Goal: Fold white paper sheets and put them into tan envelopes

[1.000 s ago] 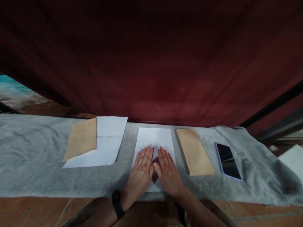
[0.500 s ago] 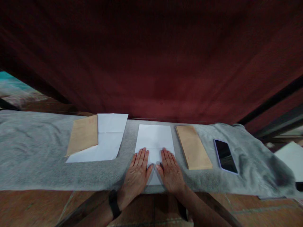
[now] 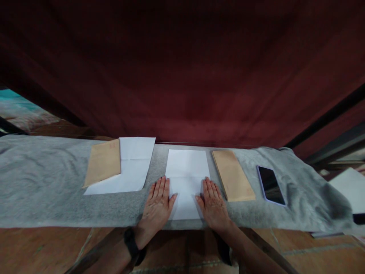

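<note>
A white sheet of paper [image 3: 186,163] with a crease across it lies flat in front of me. My left hand [image 3: 157,205] rests palm down along its left edge, fingers stretched out and thumb on the paper. On the opposite edge, my right hand [image 3: 214,205] lies flat with fingers extended and its thumb on the sheet. Neither hand grips anything. Close to the right hand is a stack of brown envelopes [image 3: 234,177]. Off to the left, a single brown envelope [image 3: 104,161] partly covers more creased white paper [image 3: 135,167].
A grey cloth [image 3: 42,182] covers the narrow surface. To the right lies a phone [image 3: 270,184] in a light purple case. A dark red curtain-like cloth [image 3: 188,95] hangs behind. White paper [image 3: 349,188] shows at the far right, above the tiled floor [image 3: 34,247].
Both hands have slid apart, outward from the middle of the white sheet to its left and right edges. The envelopes and phone stay where they were.
</note>
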The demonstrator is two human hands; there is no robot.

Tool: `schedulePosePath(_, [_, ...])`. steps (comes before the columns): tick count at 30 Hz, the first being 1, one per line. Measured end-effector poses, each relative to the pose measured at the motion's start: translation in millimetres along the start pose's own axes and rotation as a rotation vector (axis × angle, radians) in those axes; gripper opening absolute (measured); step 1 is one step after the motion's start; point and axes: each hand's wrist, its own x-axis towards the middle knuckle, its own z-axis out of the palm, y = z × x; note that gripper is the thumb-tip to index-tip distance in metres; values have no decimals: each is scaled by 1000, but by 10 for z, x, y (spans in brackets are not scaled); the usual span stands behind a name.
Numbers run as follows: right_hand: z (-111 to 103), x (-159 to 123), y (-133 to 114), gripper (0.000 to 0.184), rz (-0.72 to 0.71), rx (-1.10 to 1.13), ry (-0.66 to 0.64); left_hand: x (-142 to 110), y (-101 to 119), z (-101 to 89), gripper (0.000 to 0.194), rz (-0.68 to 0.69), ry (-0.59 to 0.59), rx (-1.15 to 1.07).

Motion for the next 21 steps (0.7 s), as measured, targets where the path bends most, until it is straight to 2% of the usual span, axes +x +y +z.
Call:
schedulePosePath(5, [-75, 39, -174, 67, -89, 64, -13, 25, 237, -134, 64, 110, -27, -57])
schedulePosePath(9, [-66, -12, -342, 64, -161, 132, -7, -57, 401, -125, 67, 235, -96, -85])
schedulePosePath(12, [-22, -54, -322, 66, -177, 130, 27, -109, 387, -75, 66, 272, -110, -73])
schedulePosePath(16, [20, -39, -143, 65, -170, 60, 11, -116, 297, -65, 67, 283, -93, -52])
schedulePosePath(21, [72, 11, 15, 65, -50, -28, 24, -72, 160, -9, 67, 202, -53, -23])
